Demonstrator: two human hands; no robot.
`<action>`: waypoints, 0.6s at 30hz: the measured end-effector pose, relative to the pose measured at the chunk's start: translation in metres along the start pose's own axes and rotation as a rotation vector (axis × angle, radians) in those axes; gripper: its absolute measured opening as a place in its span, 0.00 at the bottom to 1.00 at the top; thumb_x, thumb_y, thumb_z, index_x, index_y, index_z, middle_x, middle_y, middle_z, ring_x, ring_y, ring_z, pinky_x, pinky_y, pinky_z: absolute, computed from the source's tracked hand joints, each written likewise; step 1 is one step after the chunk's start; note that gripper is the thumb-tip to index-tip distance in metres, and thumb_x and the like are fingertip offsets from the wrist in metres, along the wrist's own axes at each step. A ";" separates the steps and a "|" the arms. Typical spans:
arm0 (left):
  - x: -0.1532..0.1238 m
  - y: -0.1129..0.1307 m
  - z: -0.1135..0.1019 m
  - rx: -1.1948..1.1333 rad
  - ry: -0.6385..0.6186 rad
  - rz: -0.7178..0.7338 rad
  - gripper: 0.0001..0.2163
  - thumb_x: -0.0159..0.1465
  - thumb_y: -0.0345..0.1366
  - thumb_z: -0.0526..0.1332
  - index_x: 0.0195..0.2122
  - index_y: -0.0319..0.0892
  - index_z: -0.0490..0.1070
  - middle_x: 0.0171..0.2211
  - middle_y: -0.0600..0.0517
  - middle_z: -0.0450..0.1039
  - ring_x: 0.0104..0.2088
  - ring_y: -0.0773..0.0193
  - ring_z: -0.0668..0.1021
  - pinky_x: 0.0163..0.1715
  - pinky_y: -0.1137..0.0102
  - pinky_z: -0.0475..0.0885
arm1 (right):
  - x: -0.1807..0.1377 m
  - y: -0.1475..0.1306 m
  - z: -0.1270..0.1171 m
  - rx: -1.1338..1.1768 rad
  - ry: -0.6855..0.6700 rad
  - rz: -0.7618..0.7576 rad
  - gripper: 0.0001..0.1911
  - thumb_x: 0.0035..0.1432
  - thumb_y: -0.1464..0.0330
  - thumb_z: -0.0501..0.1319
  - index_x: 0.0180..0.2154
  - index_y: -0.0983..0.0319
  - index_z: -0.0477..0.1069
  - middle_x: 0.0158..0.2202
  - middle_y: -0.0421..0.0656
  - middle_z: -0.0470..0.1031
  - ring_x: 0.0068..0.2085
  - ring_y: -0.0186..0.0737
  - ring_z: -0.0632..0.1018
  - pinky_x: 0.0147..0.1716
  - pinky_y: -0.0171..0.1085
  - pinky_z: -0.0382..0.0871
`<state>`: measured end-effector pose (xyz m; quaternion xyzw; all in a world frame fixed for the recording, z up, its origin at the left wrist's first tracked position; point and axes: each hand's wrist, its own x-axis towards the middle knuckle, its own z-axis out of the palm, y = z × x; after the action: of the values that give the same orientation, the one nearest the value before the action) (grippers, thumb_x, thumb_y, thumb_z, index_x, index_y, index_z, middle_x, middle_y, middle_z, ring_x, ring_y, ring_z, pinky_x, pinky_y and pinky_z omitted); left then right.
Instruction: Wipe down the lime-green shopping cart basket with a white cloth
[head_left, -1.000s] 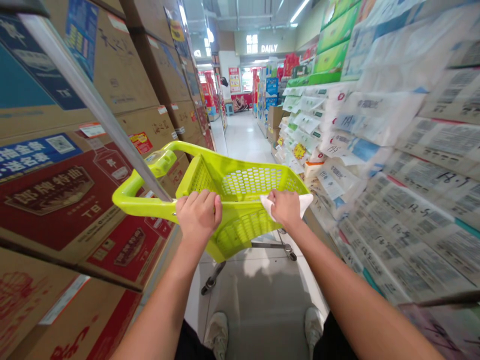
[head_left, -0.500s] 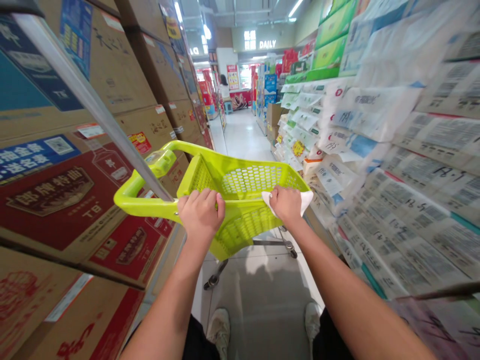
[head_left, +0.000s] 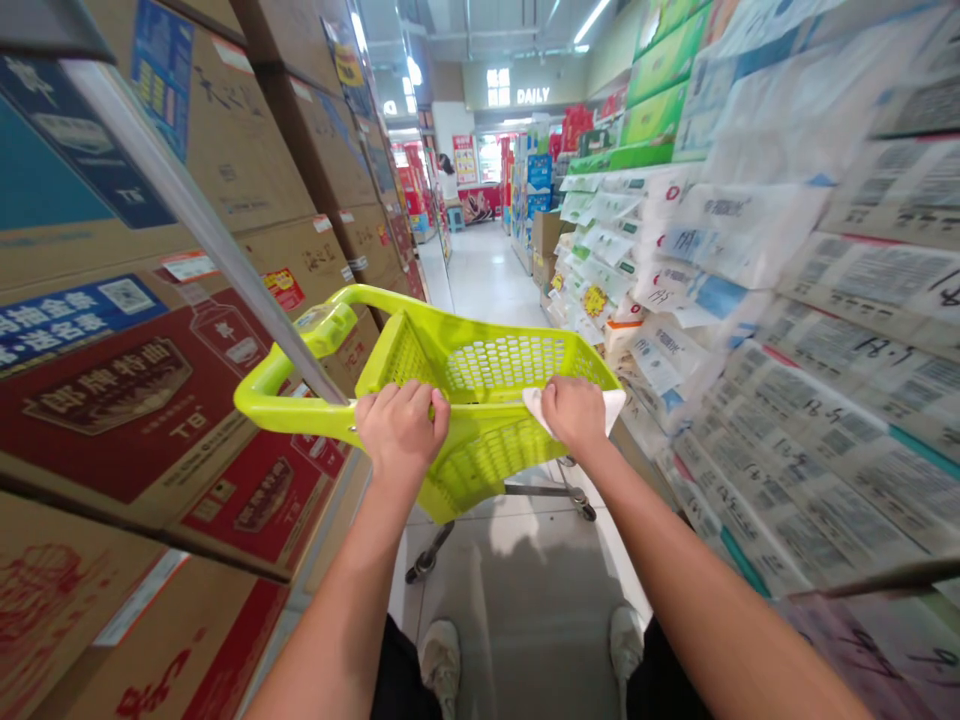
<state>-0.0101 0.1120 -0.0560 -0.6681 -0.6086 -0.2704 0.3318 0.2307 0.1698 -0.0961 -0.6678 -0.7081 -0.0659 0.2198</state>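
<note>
A lime-green shopping cart (head_left: 480, 450) stands sideways in front of me, its handle end to the left. Around its near rim, close to the handle end, my left hand (head_left: 401, 422) is closed. Farther right on the same rim, my right hand (head_left: 576, 412) is closed over a white cloth (head_left: 613, 406), whose corners stick out on both sides of the fist. Part of the cloth is hidden under the fingers. Slanting down at the left, a grey metal pole (head_left: 202, 235) meets the cart near its handle.
Stacked cardboard cartons (head_left: 105, 390) line the left side. Packs of tissue paper (head_left: 840, 400) are piled high on the right, with green packs (head_left: 660, 100) above. Between them a tiled aisle (head_left: 487, 255) runs toward a person in white (head_left: 448, 180) near a blue stool (head_left: 455, 218).
The view has shifted very slightly. Both hands keep their places on the cart rim, and the cloth stays under the right hand.
</note>
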 end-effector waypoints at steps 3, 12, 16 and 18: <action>0.002 0.005 0.001 -0.023 0.005 -0.044 0.14 0.69 0.38 0.53 0.26 0.44 0.69 0.27 0.49 0.74 0.31 0.57 0.71 0.36 0.59 0.52 | -0.016 -0.026 0.001 0.083 0.069 -0.077 0.19 0.71 0.65 0.47 0.39 0.63 0.75 0.41 0.50 0.78 0.46 0.49 0.73 0.49 0.44 0.56; 0.000 -0.002 0.001 -0.041 0.001 -0.035 0.14 0.67 0.39 0.56 0.24 0.44 0.70 0.26 0.49 0.74 0.31 0.58 0.70 0.35 0.60 0.52 | -0.026 -0.038 -0.004 0.159 0.007 -0.387 0.18 0.72 0.63 0.48 0.42 0.61 0.75 0.38 0.47 0.79 0.41 0.45 0.75 0.45 0.40 0.58; -0.002 -0.005 0.001 -0.058 0.004 0.004 0.13 0.66 0.38 0.57 0.24 0.44 0.69 0.25 0.49 0.73 0.31 0.58 0.70 0.34 0.61 0.51 | -0.002 0.034 0.003 -0.080 -0.040 -0.062 0.23 0.70 0.64 0.47 0.35 0.65 0.78 0.34 0.53 0.80 0.36 0.46 0.77 0.39 0.40 0.58; -0.002 -0.004 0.000 -0.059 0.003 0.018 0.13 0.66 0.38 0.57 0.24 0.44 0.70 0.26 0.49 0.73 0.31 0.58 0.70 0.34 0.61 0.51 | 0.003 0.052 0.005 -0.131 -0.039 0.026 0.23 0.70 0.65 0.47 0.36 0.66 0.79 0.36 0.54 0.81 0.37 0.47 0.78 0.39 0.40 0.59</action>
<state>-0.0142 0.1111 -0.0566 -0.6827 -0.5938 -0.2860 0.3154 0.2802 0.1793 -0.1102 -0.6911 -0.6976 -0.0963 0.1627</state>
